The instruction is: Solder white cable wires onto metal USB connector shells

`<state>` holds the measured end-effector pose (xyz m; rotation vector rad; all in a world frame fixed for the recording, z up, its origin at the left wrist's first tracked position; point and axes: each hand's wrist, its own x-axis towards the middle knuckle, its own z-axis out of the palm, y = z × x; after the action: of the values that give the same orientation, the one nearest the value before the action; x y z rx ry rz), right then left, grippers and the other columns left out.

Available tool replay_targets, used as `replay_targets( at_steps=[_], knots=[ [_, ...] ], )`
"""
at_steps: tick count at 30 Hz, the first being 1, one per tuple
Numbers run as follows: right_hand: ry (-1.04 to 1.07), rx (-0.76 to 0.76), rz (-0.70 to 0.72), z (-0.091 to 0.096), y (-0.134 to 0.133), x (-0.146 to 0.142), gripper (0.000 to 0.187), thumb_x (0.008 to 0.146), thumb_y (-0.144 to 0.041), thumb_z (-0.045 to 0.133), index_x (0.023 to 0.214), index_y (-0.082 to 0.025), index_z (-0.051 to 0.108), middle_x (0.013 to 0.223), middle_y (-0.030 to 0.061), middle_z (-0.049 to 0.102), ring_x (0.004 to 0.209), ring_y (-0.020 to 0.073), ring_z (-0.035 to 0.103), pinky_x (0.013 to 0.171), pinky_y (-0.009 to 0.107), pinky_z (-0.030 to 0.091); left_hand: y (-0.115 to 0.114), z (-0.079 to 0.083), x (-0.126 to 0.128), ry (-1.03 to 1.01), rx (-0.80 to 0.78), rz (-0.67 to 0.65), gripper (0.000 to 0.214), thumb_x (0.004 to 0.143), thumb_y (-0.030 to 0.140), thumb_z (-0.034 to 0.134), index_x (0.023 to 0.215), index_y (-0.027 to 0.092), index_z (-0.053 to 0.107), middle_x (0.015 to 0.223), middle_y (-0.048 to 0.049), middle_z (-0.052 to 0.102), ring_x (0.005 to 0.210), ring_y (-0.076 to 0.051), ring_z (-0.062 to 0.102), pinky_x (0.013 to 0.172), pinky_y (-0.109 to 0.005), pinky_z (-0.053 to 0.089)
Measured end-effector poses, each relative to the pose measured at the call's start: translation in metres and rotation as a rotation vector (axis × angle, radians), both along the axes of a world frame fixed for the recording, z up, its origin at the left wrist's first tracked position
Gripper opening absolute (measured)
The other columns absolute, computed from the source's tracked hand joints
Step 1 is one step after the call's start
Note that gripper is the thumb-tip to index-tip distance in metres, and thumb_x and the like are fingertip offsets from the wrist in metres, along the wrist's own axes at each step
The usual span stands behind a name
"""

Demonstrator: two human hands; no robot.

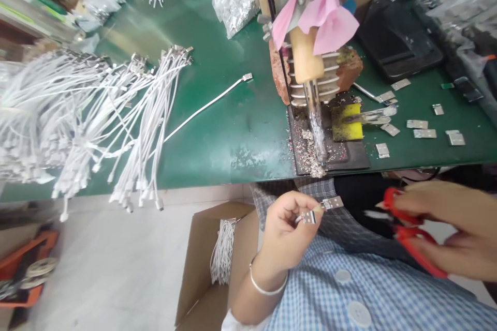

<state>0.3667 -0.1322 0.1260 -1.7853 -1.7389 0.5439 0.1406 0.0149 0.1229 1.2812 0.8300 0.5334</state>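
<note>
Between the thumb and fingers of my left hand (289,227) is a short white USB cable; one metal USB plug (334,202) points right past the fingertips, and a second plug (309,217) shows below it. My right hand (458,227) grips red-handled scissors (411,232), slightly blurred, their blades toward my left hand but apart from the plug. A soldering iron (314,108) with a wooden handle and pink cloth hangs tip-down in a coil stand, over a dark pad (353,158) strewn with solder bits. Loose metal USB plugs (424,133) lie at the right of the table.
Bundles of white cables (89,114) cover the left of the green table (217,155), with one single cable (205,106) beside them. A cardboard box (202,248) holding cables stands below. A yellow sponge (351,121), black tray (399,36) and plastic bag (235,2) are on the table.
</note>
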Motion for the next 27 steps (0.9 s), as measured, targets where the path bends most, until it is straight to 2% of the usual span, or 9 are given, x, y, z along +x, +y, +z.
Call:
replay_targets(
  at_steps=[2, 3, 6, 14, 20, 23, 27],
  knots=[
    [-0.009, 0.039, 0.129, -0.001, 0.014, -0.014, 0.017, 0.087, -0.031, 0.059, 0.102, -0.024, 0.056, 0.071, -0.0028, 0.062, 0.06, 0.0112, 0.057, 0.055, 0.024, 0.046, -0.001, 0.001, 0.001, -0.001, 0.02, 0.012, 0.022, 0.085, 0.033, 0.07, 0.073, 0.016, 0.064, 0.057, 0.0018, 0.053, 0.049, -0.008, 0.041, 0.046, -0.018, 0.037],
    [-0.02, 0.051, 0.144, -0.002, 0.019, -0.019, 0.02, 0.085, -0.028, 0.058, 0.104, -0.024, 0.054, 0.069, -0.0026, 0.062, 0.059, 0.0124, 0.057, 0.056, 0.026, 0.045, -0.001, 0.002, 0.001, -0.002, 0.031, 0.015, 0.022, 0.085, 0.033, 0.07, 0.072, 0.016, 0.064, 0.057, 0.0022, 0.053, 0.049, -0.008, 0.041, 0.046, -0.018, 0.037],
    [-0.065, 0.064, 0.111, -0.001, 0.028, -0.026, 0.021, 0.086, -0.027, 0.054, 0.106, -0.023, 0.05, 0.067, -0.0024, 0.06, 0.057, 0.0145, 0.054, 0.059, 0.029, 0.042, -0.002, 0.003, 0.002, -0.015, 0.068, 0.008, 0.021, 0.085, 0.031, 0.069, 0.07, 0.017, 0.062, 0.055, 0.0029, 0.051, 0.048, -0.007, 0.041, 0.045, -0.017, 0.036],
    [-0.148, 0.058, 0.172, 0.002, 0.032, -0.026, 0.013, 0.097, -0.033, 0.044, 0.099, -0.022, 0.051, 0.066, -0.0032, 0.06, 0.054, 0.0143, 0.054, 0.057, 0.028, 0.037, -0.005, 0.0, 0.003, -0.094, 0.085, -0.029, 0.016, 0.087, 0.027, 0.068, 0.076, 0.017, 0.063, 0.054, 0.0043, 0.052, 0.045, -0.005, 0.038, 0.042, -0.015, 0.034],
    [-0.26, 0.108, 0.193, -0.003, 0.035, -0.026, 0.027, 0.104, -0.035, 0.032, 0.095, -0.022, 0.054, 0.06, -0.0034, 0.056, 0.052, 0.0146, 0.052, 0.054, 0.028, 0.033, -0.004, 0.001, 0.002, -0.089, 0.107, -0.034, 0.016, 0.087, 0.026, 0.068, 0.075, 0.017, 0.063, 0.055, 0.0037, 0.052, 0.046, -0.006, 0.04, 0.043, -0.016, 0.035],
    [-0.308, 0.124, 0.212, -0.006, 0.034, -0.025, 0.029, 0.104, -0.032, 0.031, 0.095, -0.021, 0.056, 0.056, -0.0028, 0.053, 0.051, 0.0152, 0.049, 0.053, 0.028, 0.031, -0.005, 0.001, 0.001, -0.086, 0.026, -0.023, 0.019, 0.088, 0.029, 0.068, 0.074, 0.017, 0.063, 0.055, 0.0045, 0.048, 0.046, -0.005, 0.035, 0.043, -0.016, 0.031],
    [-0.324, 0.08, 0.236, -0.003, 0.03, -0.031, 0.022, 0.099, -0.021, 0.035, 0.099, -0.019, 0.057, 0.064, 0.0014, 0.059, 0.057, 0.0165, 0.055, 0.058, 0.03, 0.037, -0.007, -0.001, -0.006, -0.167, -0.161, -0.027, 0.02, 0.089, 0.032, 0.068, 0.077, 0.017, 0.063, 0.052, 0.0058, 0.046, 0.044, -0.004, 0.033, 0.044, -0.016, 0.028]
  ],
)
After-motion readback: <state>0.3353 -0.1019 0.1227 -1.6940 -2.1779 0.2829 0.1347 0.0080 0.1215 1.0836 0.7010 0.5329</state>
